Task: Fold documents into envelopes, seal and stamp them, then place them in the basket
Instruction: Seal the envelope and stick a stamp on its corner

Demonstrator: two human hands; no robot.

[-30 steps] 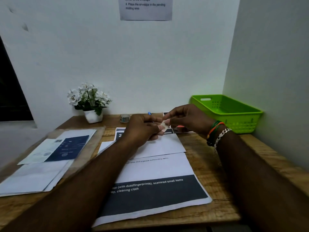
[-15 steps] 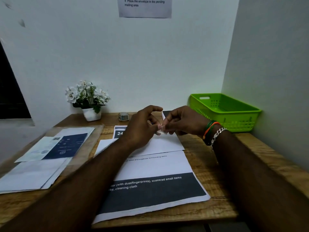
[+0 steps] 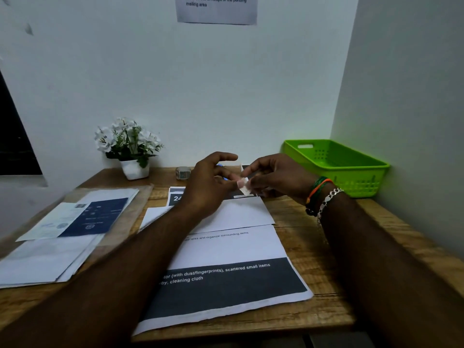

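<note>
Above the desk's middle, my right hand (image 3: 273, 177) pinches a small white strip of stamp paper (image 3: 244, 183). My left hand (image 3: 209, 187) meets it there, its thumb tip on a small stamp piece while the index finger is lifted and stretched out. Below the hands lies a white envelope (image 3: 236, 214), and in front of it a printed document (image 3: 226, 275) with a dark band. The green basket (image 3: 334, 164) stands at the back right against the wall.
A stack of papers (image 3: 65, 237) on a brown folder lies at the left. A white flower pot (image 3: 130, 151) and a small tape roll (image 3: 182, 172) stand at the back. An instruction sheet (image 3: 217, 8) hangs on the wall.
My hands stayed together over the envelope. The left hand's fingers opened out and its index finger lifted, while the right hand kept pinching the strip.
</note>
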